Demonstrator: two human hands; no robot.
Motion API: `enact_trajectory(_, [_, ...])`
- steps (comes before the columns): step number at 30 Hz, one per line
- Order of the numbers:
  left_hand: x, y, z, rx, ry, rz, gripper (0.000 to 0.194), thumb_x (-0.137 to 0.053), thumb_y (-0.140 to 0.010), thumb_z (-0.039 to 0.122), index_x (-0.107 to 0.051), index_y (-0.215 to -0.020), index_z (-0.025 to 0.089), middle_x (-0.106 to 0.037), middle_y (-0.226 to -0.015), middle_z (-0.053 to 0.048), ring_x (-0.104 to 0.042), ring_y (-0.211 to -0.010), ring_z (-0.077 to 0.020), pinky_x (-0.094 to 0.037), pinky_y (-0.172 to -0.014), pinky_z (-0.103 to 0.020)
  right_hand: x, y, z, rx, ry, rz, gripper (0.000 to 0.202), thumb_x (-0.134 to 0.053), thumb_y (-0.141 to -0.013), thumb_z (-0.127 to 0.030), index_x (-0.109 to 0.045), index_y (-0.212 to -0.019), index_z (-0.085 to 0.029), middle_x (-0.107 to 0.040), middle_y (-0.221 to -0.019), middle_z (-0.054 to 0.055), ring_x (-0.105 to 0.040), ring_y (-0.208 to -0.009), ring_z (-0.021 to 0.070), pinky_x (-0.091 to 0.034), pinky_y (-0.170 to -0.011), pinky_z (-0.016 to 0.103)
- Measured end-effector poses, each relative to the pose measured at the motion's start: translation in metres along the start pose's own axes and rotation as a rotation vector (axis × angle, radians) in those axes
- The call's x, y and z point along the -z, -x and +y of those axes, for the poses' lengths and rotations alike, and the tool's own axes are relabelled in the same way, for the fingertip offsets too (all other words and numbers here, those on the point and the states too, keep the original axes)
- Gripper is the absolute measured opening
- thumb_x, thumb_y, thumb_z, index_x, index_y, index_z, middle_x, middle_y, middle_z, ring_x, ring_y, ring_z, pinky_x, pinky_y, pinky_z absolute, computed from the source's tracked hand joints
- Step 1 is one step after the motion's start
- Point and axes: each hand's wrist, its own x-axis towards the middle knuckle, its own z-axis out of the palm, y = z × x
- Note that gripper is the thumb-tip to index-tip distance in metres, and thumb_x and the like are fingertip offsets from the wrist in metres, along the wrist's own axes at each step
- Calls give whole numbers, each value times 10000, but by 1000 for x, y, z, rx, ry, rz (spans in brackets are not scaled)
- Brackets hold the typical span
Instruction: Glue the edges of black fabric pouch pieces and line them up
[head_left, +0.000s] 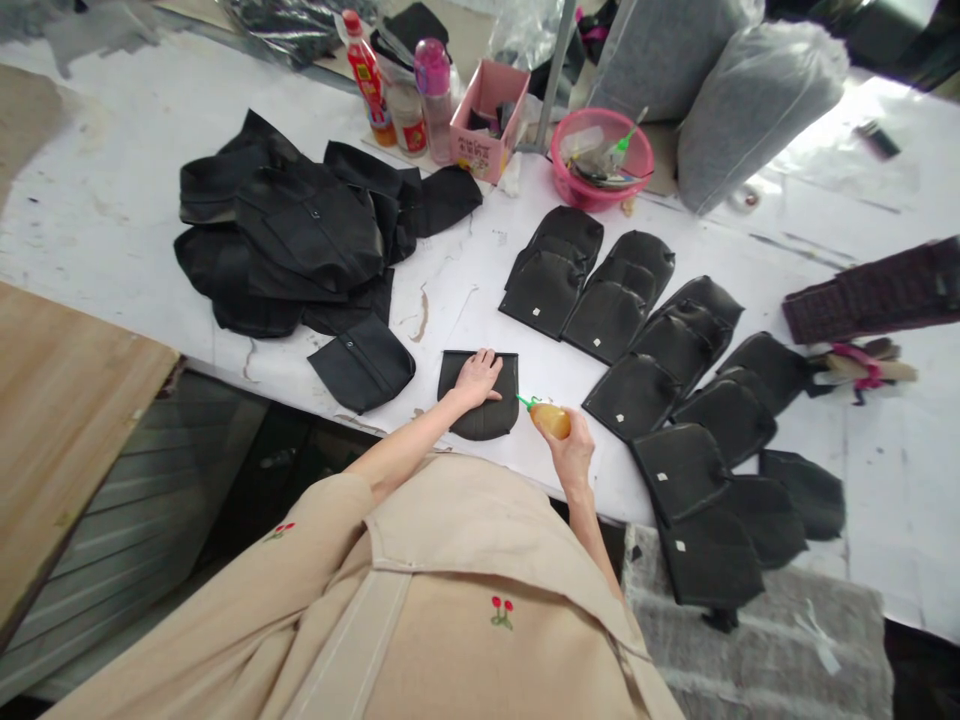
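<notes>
A black leather-like pocket piece (480,420) lies flat on the white table in front of me, its straight edge away from me and its rounded edge towards me. My left hand (478,380) rests on it with the fingers stretched out. In my right hand (573,450) is a squeeze bottle of yellowish glue (551,420) with a green nozzle. The nozzle tip points left at the right edge of the piece; whether it touches cannot be told. Another black piece with a snap (361,362) lies to the left, beside a heap of black pieces (300,230).
Overlapping rows of black pieces (626,385) with small white marks spread to the right. At the back stand a red-capped bottle (366,80), a pink-lidded bottle (433,100), a pink box (480,155), a pink basin (600,185) and a grey wrapped bundle (757,110).
</notes>
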Motion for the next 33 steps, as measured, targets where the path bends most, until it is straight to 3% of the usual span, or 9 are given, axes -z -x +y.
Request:
enact_trajectory(8, [3,1,2,38,54,-25,840,-812,-737,438,-455,-1430,126,-395,-1518,-240,-336,-1428,-366,-314,-1147,-451,3,14,-1,-39,-19,13,515,-600,-842,-639,-626,-1091,-188,-688,-1019,111,-640,-934,262,-512,-831,393])
enact_trajectory(11, [2,9,6,40,38,17,828,-797,-755,420,-442,-1447,136,-346,-1555,-244,-276,-1463,-382,-274,-1167,-504,3,16,-1,-50,-33,16,521,-601,-841,-638,-623,-1097,-185,-688,-1029,116,-638,-942,263,-511,-843,399])
enact_trajectory(14, [1,23,12,-104,66,58,670,-741,-815,396,-508,-1400,166,-407,-1519,-212,-292,-1458,-348,-262,-1173,-510,2,16,0,-56,-32,19,520,-598,-841,-640,-625,-1093,-186,-690,-1025,118,-637,-945,263,-512,-842,397])
enact_trajectory(17, [-1,39,16,-309,154,-40,533,-704,-838,467,-606,-1287,198,-548,-1367,-160,-437,-1350,-299,-345,-1132,-453,1,16,1,-56,-25,20,529,-593,-841,-652,-625,-1094,-188,-691,-1026,120,-639,-945,263,-514,-834,392])
enact_trajectory(19, [-3,46,17,-365,158,-91,471,-718,-823,477,-652,-1201,204,-577,-1312,-143,-451,-1327,-305,-347,-1131,-464,2,17,1,-54,-24,20,543,-597,-837,-660,-624,-1098,-184,-691,-1030,123,-642,-945,265,-514,-833,392])
enact_trajectory(26, [-7,48,19,-314,154,-105,331,-742,-813,347,-678,-1113,222,-555,-1335,-121,-396,-1370,-301,-299,-1161,-512,5,28,3,-56,-38,6,516,-624,-837,-629,-623,-1116,-195,-690,-1021,99,-650,-935,257,-522,-827,387])
enact_trajectory(33, [-11,49,17,-332,198,-93,304,-698,-842,423,-701,-1066,217,-545,-1336,-128,-386,-1378,-312,-284,-1171,-532,8,36,4,-75,-51,-13,514,-637,-837,-611,-620,-1134,-193,-684,-1018,100,-642,-930,255,-519,-834,386])
